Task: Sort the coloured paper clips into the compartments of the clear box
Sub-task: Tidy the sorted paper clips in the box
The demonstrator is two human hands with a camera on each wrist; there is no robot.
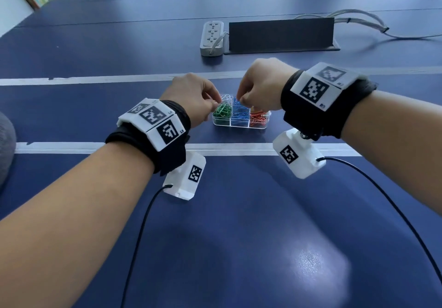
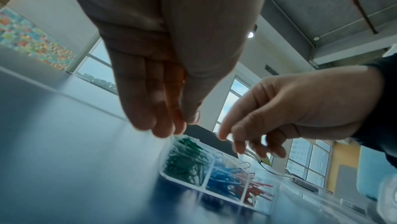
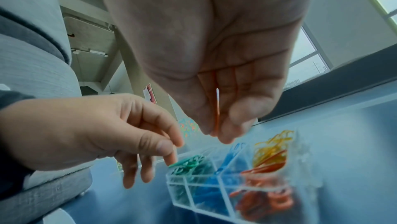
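The clear box (image 1: 239,127) stands on the blue table and holds green clips (image 1: 222,112), blue clips (image 1: 240,113), red clips (image 1: 259,117) and white clips (image 1: 227,97). Yellow clips (image 3: 272,146) fill a far compartment. Over the blue compartment, my right hand (image 1: 240,100) pinches an orange-red clip (image 3: 217,113) upright between thumb and fingers. My left hand (image 1: 213,105) hovers over the green compartment with its thumb against its fingertips (image 2: 180,125). Whether it holds a clip is hidden. One left finger (image 3: 170,159) reaches the top green clips.
A grey power strip (image 1: 212,38) and a black upright panel (image 1: 281,34) lie behind the box, with cables (image 1: 358,20) trailing right. White tape lines (image 1: 71,147) cross the table. A grey cushion (image 1: 4,140) sits at the left edge.
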